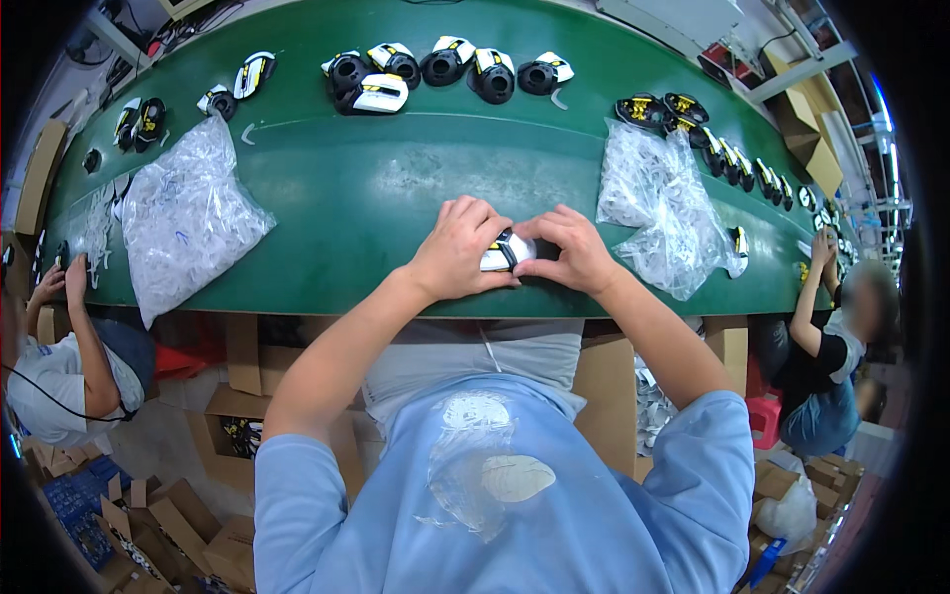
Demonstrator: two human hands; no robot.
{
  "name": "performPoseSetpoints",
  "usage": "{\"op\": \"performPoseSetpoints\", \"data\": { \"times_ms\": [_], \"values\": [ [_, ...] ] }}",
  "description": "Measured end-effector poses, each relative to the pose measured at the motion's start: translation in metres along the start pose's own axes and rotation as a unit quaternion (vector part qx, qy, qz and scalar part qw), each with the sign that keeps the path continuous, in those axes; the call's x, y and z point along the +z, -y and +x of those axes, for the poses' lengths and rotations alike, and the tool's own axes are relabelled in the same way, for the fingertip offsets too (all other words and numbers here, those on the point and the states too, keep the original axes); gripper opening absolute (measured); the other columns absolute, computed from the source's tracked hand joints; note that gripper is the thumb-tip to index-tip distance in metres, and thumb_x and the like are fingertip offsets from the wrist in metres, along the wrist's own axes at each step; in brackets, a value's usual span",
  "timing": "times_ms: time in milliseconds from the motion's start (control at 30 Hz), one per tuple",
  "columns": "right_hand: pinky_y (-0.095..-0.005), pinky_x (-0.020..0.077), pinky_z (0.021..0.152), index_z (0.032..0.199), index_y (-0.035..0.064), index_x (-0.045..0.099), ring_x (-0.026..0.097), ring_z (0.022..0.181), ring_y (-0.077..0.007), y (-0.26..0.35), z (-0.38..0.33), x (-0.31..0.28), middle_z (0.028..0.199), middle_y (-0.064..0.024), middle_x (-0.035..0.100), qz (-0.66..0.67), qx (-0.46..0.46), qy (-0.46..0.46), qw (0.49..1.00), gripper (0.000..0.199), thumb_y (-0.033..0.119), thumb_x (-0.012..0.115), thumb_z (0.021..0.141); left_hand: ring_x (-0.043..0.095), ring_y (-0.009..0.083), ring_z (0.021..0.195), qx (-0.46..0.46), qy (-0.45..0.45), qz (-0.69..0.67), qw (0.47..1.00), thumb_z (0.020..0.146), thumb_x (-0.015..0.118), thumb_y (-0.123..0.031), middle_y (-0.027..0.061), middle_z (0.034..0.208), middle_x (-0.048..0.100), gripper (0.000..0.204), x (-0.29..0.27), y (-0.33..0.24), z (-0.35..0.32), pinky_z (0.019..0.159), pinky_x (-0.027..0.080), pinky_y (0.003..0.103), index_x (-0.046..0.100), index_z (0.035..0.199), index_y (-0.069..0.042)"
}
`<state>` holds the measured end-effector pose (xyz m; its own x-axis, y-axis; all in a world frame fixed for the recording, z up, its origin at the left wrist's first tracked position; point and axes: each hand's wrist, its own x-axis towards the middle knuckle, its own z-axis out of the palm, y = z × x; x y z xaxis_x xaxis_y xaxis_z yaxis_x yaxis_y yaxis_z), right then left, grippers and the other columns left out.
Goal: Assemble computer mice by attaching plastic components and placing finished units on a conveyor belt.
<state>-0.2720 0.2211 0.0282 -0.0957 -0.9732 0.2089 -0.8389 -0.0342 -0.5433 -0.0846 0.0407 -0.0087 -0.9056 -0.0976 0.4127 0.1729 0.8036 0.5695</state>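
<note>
Near the front edge of the bench, both my hands hold a small white plastic housing [498, 256] with black and yellow trim. My left hand [457, 247] wraps round its left side, with the fingers partly over the top. My right hand [572, 249] pinches its right end between thumb and forefinger, where a pale, see-through edge shows. My fingers hide much of the piece, so I cannot tell whether that edge is a separate part.
Similar housings [447, 61] stand at the back of the green bench [435, 168]. Two bags of clear plastic parts, a left bag [188, 223] and a right bag [661, 188], flank me. Co-workers sit at both sides, and cardboard boxes [223, 436] stand below.
</note>
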Motion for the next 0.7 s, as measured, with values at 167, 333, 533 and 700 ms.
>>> {"op": "performPoseSetpoints", "data": {
  "times_ms": [167,333,533,700],
  "values": [
    [-0.0424,0.0521,0.086,0.121,0.015,0.079,0.066,0.094,-0.0296,-0.005,-0.005,0.011,0.112,-0.0039,0.079,-0.026,-0.012,-0.026,0.999,0.052,0.044,0.091,0.08,0.057,0.0337,0.111,0.018,-0.017,0.017,1.0,0.074,0.095,-0.05,0.0112,0.115,0.063,0.072,0.0,0.002,0.0,0.1,0.044,0.047,0.071,0.126,-0.006],
    [-0.0419,0.0516,0.09,0.126,0.0139,0.078,0.068,0.098,-0.0295,-0.002,-0.015,0.01,0.12,-0.0045,0.08,0.016,0.015,-0.022,1.0,0.051,0.038,0.09,0.083,0.058,0.034,0.112,-0.009,-0.042,0.019,0.999,0.076,0.094,-0.052,0.0111,0.117,0.065,0.071,0.003,-0.002,-0.005,0.101,0.044,0.047,0.071,0.127,-0.007],
    [-0.0402,0.0555,0.089,0.121,0.0057,0.078,0.071,0.102,-0.0304,0.005,-0.003,-0.012,0.123,-0.0097,0.08,0.026,-0.004,0.051,0.998,0.044,0.023,0.092,0.083,0.057,0.033,0.118,-0.021,-0.028,0.039,0.999,0.076,0.092,-0.053,0.0092,0.123,0.065,0.069,0.003,-0.008,-0.003,0.102,0.043,0.047,0.072,0.126,-0.009],
    [-0.0381,0.0573,0.081,0.109,0.0096,0.082,0.069,0.086,-0.0274,0.014,-0.008,-0.015,0.113,-0.0064,0.081,-0.02,-0.022,0.012,0.999,0.033,0.02,0.091,0.08,0.055,0.0324,0.121,-0.046,0.002,0.032,0.998,0.074,0.093,-0.051,0.0077,0.124,0.064,0.07,-0.003,-0.012,0.0,0.107,0.041,0.049,0.071,0.126,-0.009]
  ]
}}
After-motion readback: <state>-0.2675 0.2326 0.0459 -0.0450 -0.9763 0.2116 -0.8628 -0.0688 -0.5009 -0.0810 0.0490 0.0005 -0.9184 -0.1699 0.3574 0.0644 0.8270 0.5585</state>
